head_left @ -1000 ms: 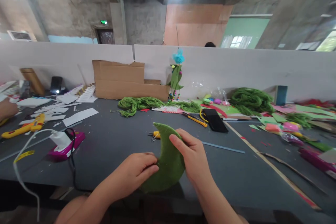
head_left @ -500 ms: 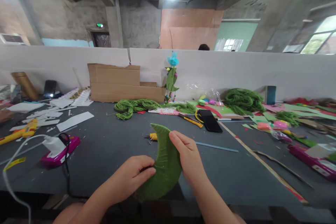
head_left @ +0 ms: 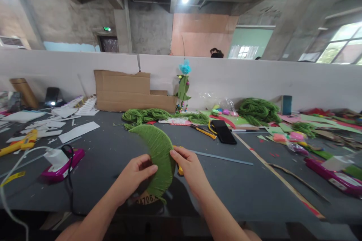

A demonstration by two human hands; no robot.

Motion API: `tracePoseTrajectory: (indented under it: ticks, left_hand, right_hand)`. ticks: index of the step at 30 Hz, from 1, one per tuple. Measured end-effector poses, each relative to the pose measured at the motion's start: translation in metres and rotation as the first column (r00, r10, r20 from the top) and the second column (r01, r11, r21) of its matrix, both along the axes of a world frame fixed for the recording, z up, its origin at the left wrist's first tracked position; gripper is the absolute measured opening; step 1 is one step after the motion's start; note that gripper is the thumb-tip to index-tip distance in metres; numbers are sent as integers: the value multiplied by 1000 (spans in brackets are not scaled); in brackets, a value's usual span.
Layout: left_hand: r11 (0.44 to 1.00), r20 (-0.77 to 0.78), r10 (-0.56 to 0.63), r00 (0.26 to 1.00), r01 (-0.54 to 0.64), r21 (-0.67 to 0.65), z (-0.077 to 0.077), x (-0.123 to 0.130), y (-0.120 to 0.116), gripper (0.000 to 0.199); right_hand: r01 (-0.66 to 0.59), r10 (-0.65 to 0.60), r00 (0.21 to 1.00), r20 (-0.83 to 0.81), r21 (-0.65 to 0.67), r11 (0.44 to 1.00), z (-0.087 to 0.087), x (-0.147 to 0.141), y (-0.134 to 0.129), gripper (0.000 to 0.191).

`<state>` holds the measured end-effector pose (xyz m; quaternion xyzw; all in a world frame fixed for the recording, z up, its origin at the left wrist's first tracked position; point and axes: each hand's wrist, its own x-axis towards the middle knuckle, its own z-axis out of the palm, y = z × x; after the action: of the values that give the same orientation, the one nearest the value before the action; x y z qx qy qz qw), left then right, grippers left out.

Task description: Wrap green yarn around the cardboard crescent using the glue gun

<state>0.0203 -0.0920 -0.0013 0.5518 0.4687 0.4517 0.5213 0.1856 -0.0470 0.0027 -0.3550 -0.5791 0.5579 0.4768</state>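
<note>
Both hands hold up a crescent shape wrapped in green yarn [head_left: 160, 150] above the near part of the table. Its lower tip shows bare brown cardboard with printed digits, and a short yarn end hangs there. My left hand [head_left: 138, 175] pinches the inner curve between thumb and fingers. Closed on the outer edge is my right hand [head_left: 188, 165], thumb on the front face. Behind the right fingers, a yellow-handled tool [head_left: 180, 169] lies partly hidden on the table.
Green yarn skeins [head_left: 145, 116] lie by a cardboard sheet [head_left: 121, 92]. A decorated hanging ornament [head_left: 183, 86] stands against the white partition. A black phone [head_left: 224, 131], utility knife [head_left: 205, 131] and steel ruler [head_left: 223, 158] lie right. At left are a glue gun [head_left: 22, 144] and purple power strip [head_left: 63, 165].
The crescent has turned and tilted left, so its upper tip points left and the bare cardboard end shows. Both hands have shifted left with it, still gripping.
</note>
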Motion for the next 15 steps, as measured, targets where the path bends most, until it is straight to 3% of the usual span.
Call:
tracePoseTrajectory:
  ticks: [4,11,15]
  left_hand:
    - [994,119,-104,987,107,-16,-1,2,-1,26]
    - [998,281,40,959,-23,-64,-3,-2,2,36]
    - [996,325,56,944,-29,-87,-6,-1,5,37]
  right_hand:
    - [17,-17,1000,13,1,1000,0,1,0,26]
    - [-13,13,997,73,11,1000,5,-1,-4,29]
    - [0,-2,991,134,14,1000,3,2,-6,29]
